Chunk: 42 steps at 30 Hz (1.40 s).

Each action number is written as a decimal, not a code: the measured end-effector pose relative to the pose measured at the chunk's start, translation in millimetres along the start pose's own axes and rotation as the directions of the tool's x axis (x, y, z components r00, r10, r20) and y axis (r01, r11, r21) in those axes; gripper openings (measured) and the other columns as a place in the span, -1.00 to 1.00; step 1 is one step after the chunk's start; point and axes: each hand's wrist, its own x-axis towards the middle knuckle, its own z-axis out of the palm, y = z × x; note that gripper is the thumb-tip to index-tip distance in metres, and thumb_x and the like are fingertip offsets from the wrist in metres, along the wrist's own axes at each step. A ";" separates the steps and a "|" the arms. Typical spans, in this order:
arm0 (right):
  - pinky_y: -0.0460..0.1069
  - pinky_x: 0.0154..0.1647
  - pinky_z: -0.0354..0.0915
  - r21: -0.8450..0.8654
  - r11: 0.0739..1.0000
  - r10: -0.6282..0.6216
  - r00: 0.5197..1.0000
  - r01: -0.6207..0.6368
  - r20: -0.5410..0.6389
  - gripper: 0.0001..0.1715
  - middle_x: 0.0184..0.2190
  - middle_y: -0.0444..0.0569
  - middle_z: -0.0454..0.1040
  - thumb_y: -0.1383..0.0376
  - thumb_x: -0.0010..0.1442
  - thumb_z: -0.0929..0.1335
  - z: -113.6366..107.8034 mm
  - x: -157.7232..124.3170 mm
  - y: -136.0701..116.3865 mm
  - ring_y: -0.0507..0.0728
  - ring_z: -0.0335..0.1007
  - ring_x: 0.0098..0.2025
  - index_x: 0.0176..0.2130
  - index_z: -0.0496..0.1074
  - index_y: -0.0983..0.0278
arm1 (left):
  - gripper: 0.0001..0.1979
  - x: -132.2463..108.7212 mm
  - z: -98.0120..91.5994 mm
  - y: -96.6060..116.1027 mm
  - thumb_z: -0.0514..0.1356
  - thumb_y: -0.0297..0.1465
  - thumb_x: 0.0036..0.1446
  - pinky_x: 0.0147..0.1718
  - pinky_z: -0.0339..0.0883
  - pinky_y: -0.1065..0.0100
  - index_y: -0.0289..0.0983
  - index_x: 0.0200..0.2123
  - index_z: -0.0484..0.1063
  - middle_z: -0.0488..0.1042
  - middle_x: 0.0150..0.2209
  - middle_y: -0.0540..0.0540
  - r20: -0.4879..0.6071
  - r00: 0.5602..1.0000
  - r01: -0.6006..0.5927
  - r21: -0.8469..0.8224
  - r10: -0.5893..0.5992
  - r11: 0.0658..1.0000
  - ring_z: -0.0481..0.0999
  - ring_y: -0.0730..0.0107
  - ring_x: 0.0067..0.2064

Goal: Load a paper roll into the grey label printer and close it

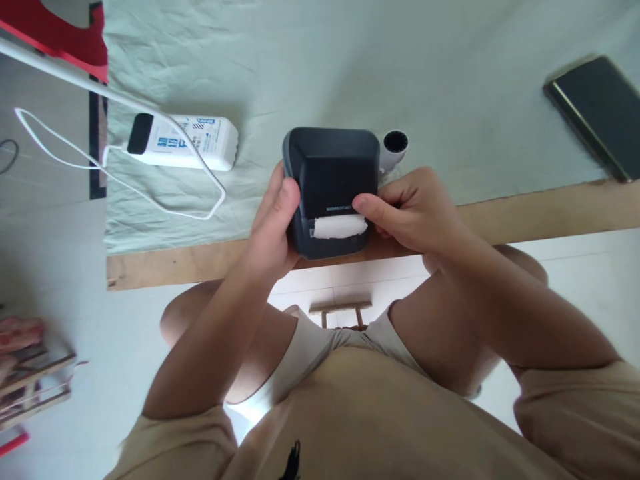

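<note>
A dark label printer [335, 180] is held between my two hands at the table's front edge, its lid side up. From its slot a strip of white label paper [340, 227] sticks out. My left hand [275, 227] grips the printer's left side, thumb on the top edge and fingers underneath. On the right side, my right hand [410, 207] closes on the printer, its thumb lying on the lid by the slot and the fingers curled at the side. Just behind the right hand stands a small white cylinder with a dark round end [394, 148].
A white power bank [195, 143] with a looping white cable [200, 215] lies at the left. At the right is a dark phone-like slab [600, 117]. Pale green cloth [450, 60] covers the table up to its bare wooden edge [550, 210]. Something red [60, 33] is at upper left.
</note>
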 end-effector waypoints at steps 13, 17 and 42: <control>0.00 -0.50 -0.14 -0.079 0.987 -0.145 0.989 0.143 -0.019 -0.26 -0.70 -0.20 -0.04 0.07 0.35 0.38 3.3 1.6 1.5 -0.08 -0.13 -0.57 -0.67 0.01 0.26 | -0.57 12.1 -3.1 -2.6 0.17 0.03 0.33 0.27 0.51 0.10 -0.22 -0.20 0.55 0.71 -0.10 -0.15 -0.191 0.978 0.080 -0.031 -0.084 0.996 0.51 0.03 0.34; -0.01 -0.50 -0.11 -0.075 0.986 -0.154 0.988 0.152 -0.025 -0.28 -0.71 -0.20 -0.02 0.05 0.32 0.39 2.5 0.4 2.7 -0.08 -0.09 -0.57 -0.66 0.01 0.26 | -0.59 12.2 -4.3 -5.4 0.18 0.02 0.34 0.25 0.53 0.11 -0.20 -0.19 0.57 0.70 -0.15 -0.11 -0.194 0.980 0.042 -0.021 -0.045 0.999 0.53 0.05 0.31; -0.02 -0.47 -0.05 -0.032 0.981 -0.189 0.982 0.189 0.013 -0.41 -0.69 -0.22 0.08 0.09 0.26 0.42 -2.1 0.8 5.9 -0.07 0.01 -0.55 -0.63 0.16 0.26 | -0.63 12.5 2.0 -7.4 0.12 -0.07 0.41 0.28 0.46 0.22 -0.21 -0.22 0.56 0.64 -0.20 -0.06 -0.302 0.953 -0.020 -0.021 0.013 1.000 0.50 0.16 0.32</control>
